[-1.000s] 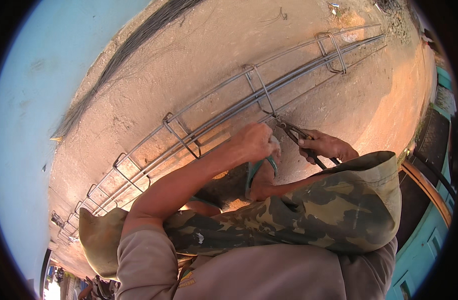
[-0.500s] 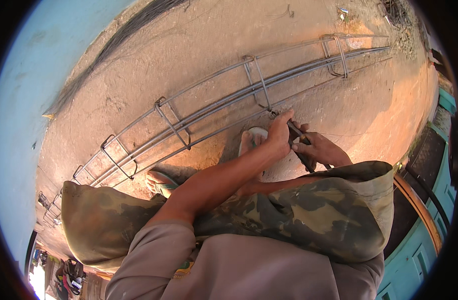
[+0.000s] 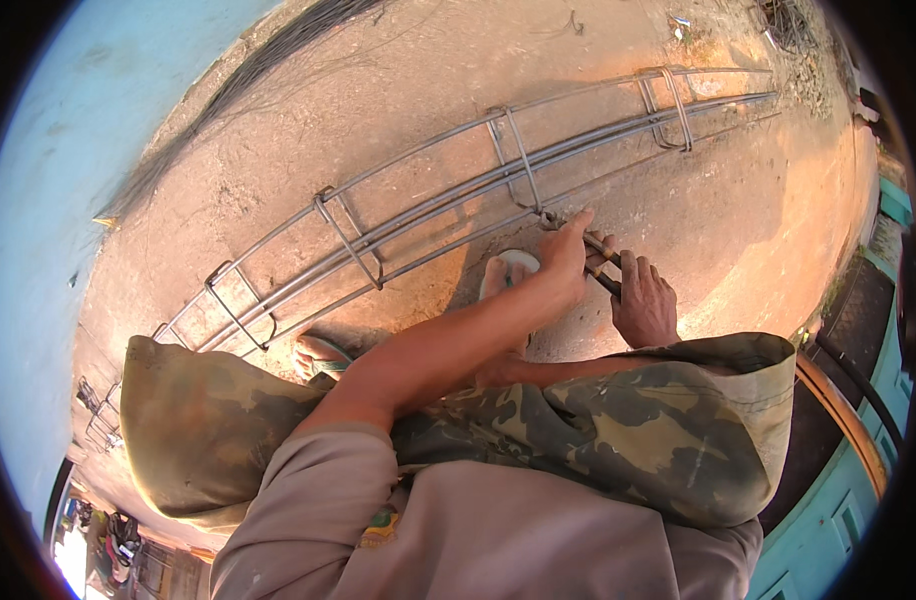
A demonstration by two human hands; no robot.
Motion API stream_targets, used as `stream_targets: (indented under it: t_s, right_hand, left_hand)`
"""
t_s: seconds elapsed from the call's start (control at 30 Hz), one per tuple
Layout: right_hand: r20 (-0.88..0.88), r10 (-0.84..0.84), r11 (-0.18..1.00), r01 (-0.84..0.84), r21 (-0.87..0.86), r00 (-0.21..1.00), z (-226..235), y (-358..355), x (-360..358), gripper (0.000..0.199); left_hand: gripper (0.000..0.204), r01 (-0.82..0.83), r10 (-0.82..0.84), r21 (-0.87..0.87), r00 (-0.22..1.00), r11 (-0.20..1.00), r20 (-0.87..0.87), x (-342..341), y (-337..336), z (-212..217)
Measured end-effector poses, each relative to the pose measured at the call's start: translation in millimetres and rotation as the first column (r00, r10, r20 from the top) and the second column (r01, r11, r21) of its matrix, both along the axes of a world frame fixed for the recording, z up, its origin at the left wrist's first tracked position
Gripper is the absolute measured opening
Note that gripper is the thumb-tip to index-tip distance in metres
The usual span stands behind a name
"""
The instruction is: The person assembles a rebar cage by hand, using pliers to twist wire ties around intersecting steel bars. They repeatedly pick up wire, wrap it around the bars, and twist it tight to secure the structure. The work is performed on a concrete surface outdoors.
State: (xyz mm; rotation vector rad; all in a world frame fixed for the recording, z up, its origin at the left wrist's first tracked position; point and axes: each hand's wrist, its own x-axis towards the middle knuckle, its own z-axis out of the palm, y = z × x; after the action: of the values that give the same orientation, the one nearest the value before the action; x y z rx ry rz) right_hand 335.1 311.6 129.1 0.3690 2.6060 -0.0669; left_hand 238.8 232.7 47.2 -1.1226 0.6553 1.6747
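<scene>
"While both hands work so close together, where are the pliers (image 3: 605, 281)?"

"Head just beside the near corner of a hoop (image 3: 525, 160) on the steel cage (image 3: 448, 204)."

"And the fingers?"

"The left hand (image 3: 566, 262) bends around near the head, its hold hidden. The right hand's (image 3: 646, 305) fingers are at the handle ends; I can't tell whether they squeeze."

"How should the pliers handle?"

"Stiff, moderately heavy, hardly fragile, I'd judge. Grip far down the handles."
</scene>
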Motion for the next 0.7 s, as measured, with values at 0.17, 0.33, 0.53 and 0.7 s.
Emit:
stream_targets:
  t_s: [0.17,0.33,0.53,0.7]
  right_hand:
    - [-0.075,0.029,0.999,-0.028,0.018,0.997,13,10,-1,0.046]
    - [-0.077,0.114,0.993,-0.111,0.036,0.99,17,20,-16,0.042]
    - [-0.1,0.222,0.973,-0.213,0.092,0.97,23,24,-21,0.041]
    - [0.04,0.094,0.993,-0.091,-0.079,0.995,29,27,-22,0.039]
  left_hand:
    - [0.04,0.991,-0.647,-0.127,-0.121,-0.037,-0.753,-78,-76,37]
    - [0.045,0.536,-0.753,-0.79,-0.378,0.297,-0.539,-127,-80,5]
    - [0.043,0.65,-0.766,-0.654,-0.169,0.386,-0.62,-108,-67,-31]
    - [0.042,0.618,-0.749,-0.667,-0.183,0.416,-0.637,-110,-66,-27]
